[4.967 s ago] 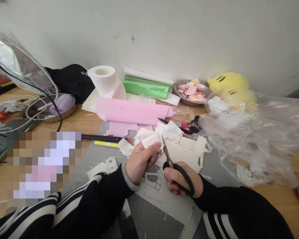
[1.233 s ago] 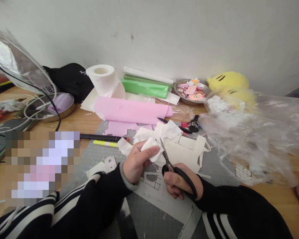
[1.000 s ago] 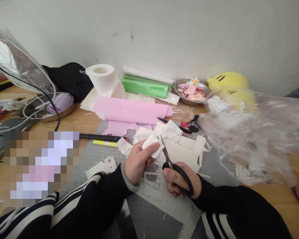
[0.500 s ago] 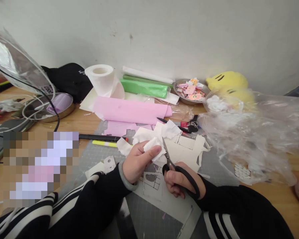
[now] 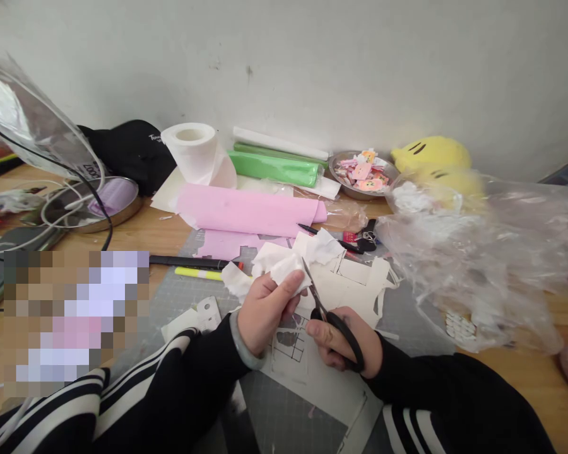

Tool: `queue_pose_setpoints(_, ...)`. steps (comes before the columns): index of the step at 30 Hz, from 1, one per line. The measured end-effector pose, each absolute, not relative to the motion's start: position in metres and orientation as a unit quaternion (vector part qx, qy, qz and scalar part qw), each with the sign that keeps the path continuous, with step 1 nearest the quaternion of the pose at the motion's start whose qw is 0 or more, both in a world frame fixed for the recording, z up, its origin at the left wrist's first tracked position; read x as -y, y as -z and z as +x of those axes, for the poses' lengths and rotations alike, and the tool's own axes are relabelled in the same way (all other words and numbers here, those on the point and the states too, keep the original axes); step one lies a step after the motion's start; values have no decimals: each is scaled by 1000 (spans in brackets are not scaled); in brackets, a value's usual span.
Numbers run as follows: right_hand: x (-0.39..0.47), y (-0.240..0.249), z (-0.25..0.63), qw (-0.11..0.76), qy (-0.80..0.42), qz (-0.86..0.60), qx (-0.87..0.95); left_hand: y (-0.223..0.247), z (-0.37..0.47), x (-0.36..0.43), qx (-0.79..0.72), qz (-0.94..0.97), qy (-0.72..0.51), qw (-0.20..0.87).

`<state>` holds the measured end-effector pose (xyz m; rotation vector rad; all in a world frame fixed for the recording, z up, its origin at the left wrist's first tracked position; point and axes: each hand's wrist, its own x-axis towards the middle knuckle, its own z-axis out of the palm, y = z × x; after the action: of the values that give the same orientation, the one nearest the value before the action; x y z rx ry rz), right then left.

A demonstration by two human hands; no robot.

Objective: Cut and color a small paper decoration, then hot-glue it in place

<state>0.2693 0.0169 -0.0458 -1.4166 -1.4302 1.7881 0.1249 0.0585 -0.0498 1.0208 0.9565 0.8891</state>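
My left hand (image 5: 267, 309) pinches a small white piece of paper or thin cloth (image 5: 286, 268) between thumb and fingers. In my right hand (image 5: 338, 340) is a pair of scissors (image 5: 343, 334) with black handles, its blades pointing up and left against the right edge of the white piece. Beneath both hands lies a cream sheet (image 5: 312, 384) with drawn black lines and a cut-out hole. Behind the left hand are crumpled white scraps (image 5: 324, 246), and a cut cream sheet (image 5: 348, 284) lies farther right.
A grey cutting mat (image 5: 180, 353) covers the table's middle. Behind it lie a pink folded sheet (image 5: 250, 211), a white roll (image 5: 189, 151) and green packets (image 5: 274, 167). A metal bowl (image 5: 336, 173) holds colourful pieces. Clear plastic bags (image 5: 492, 252) spread at right; a yellow highlighter (image 5: 199, 273) lies left.
The scissors have swung closer to the white piece, their blades now at its edge. My right hand has shifted slightly left, and the white piece has turned a little in my left fingers.
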Motion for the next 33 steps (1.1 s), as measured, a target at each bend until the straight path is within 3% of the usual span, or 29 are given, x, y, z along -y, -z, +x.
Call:
queue_pose_setpoints(7,-14,38,275,236,-705,-447,498,49,122,-57,-371,462,-368,717)
queue_pose_setpoints(18,-11,48,264,242,-621,-531,523,49,122,-58,-365,453,-369,725)
queue_pose_setpoints(25,-11,41,272,259,-717,-428,486,45,121,-56,-369,478,-338,722)
queue_pose_setpoints(33,-11,51,262,263,-640,-522,498,50,121,-57,-369,457,-341,734)
